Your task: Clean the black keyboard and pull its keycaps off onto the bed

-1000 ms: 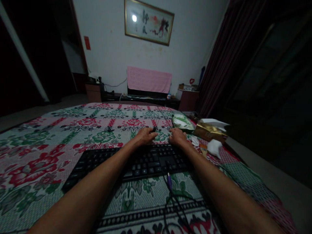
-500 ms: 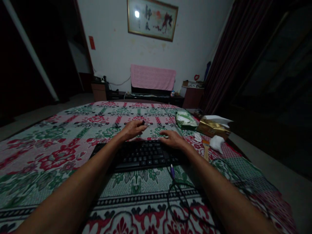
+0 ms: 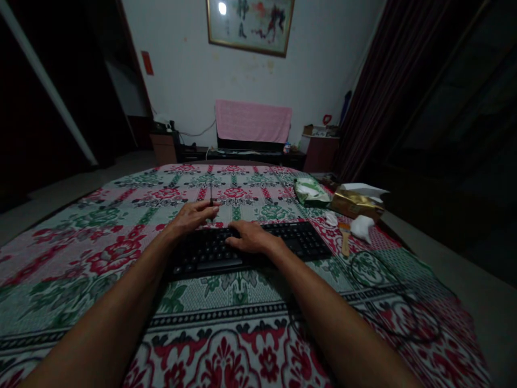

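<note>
The black keyboard (image 3: 299, 242) lies in the middle of the surface (image 3: 81, 237), its long axis left to right. The right hand (image 3: 250, 242) rests flat on its keys, fingers loosely spread. The left hand (image 3: 193, 215), at its far edge, pinches a thin dark tool (image 3: 211, 200) upright.

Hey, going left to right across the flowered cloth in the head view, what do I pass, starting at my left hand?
Left hand pinching a thin dark tool → right hand flat on the keyboard → green packet → wooden-handled brush → white wad.
</note>
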`<state>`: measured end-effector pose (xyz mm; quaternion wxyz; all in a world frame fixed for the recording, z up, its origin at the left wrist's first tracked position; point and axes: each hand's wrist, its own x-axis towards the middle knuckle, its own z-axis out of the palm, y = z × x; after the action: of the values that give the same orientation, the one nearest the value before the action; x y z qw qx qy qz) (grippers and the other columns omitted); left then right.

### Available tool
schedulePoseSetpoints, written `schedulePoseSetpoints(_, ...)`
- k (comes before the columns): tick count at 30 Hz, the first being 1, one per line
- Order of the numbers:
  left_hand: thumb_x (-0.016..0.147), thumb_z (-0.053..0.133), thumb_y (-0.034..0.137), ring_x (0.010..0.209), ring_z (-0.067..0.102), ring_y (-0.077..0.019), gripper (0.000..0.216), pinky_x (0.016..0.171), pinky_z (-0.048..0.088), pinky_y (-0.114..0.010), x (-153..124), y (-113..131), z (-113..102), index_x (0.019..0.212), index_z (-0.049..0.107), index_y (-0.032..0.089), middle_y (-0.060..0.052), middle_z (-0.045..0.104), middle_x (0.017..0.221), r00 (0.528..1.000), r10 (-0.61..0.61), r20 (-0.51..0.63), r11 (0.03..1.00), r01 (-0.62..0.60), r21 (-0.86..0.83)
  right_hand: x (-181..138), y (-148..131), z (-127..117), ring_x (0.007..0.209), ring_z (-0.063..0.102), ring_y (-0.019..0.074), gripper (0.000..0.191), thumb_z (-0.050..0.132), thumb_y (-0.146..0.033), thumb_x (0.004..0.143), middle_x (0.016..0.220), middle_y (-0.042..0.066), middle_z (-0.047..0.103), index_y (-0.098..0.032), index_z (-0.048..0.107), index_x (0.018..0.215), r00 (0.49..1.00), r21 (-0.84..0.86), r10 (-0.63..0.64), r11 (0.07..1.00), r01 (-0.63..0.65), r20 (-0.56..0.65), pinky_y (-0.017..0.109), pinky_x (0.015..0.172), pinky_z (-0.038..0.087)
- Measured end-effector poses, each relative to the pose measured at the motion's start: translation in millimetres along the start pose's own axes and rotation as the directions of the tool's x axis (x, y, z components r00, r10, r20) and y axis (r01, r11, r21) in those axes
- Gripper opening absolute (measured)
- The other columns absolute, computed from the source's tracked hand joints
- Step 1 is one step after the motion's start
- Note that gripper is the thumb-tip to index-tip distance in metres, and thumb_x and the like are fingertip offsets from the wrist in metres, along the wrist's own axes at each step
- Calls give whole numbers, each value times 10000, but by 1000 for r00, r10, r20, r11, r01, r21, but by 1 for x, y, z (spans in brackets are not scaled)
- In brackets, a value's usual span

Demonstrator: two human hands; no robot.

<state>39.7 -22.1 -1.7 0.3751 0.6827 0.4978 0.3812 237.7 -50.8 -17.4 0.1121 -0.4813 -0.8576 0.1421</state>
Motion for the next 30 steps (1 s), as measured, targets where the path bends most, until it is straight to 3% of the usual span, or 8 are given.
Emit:
schedulePoseSetpoints(3,649,608,559,869,610,-198,567,664,464,-248,-6,-3,-8,1074,620,182,-53,677,894,1000,-8,-25,998,7,-54,-9,17,-8,1090,525,220,440,440,-390,852,1219,108,560,-151,497,1218,995,109,-59,992,67,-75,343,922,385)
schedulePoseSetpoints(7,667,592,556,885,611,-208,566,664,463,-258,-10,-8,-16,1090,608,180,-65,673,897,999,-43,-28,997,41,-67,-22,29,-14,1036,544,219,433,509,-420,811,1147,95,596,-159,553,1154,998,74,-62,995,64,-31,335,879,410)
schedulePoseSetpoints(11,648,612,531,775,612,-174,538,636,456,-252,-14,-10,-26,1042,626,165,-52,671,853,996,-82,-25,994,80,-79,-27,28,-9,1071,509,213,463,540,-438,793,1181,86,560,-184,521,1179,989,9,-97,995,98,-113,356,927,371)
schedulePoseSetpoints(19,622,678,415,683,581,-114,446,618,433,-237,-24,-22,-61,1000,624,185,-14,647,822,988,-153,11,976,153,-154,-30,29,-5,1142,459,231,590,565,-548,738,1255,75,507,-243,465,1233,993,-7,-95,995,95,-71,411,982,326)
schedulePoseSetpoints(25,646,666,297,629,565,-101,305,622,429,-254,-23,-33,-60,914,605,165,7,620,737,979,-205,-8,953,198,-231,-24,12,2,1284,299,280,773,583,-608,681,1411,89,343,-265,358,1335,996,-57,-86,995,84,-36,489,1061,190)
schedulePoseSetpoints(30,633,663,280,562,527,-94,305,578,408,-249,-22,-32,-65,905,595,160,10,612,702,975,-208,73,970,215,-111,-16,5,12,1297,274,296,771,577,-614,684,1422,72,330,-298,337,1345,993,-31,-115,993,115,-6,538,1068,137)
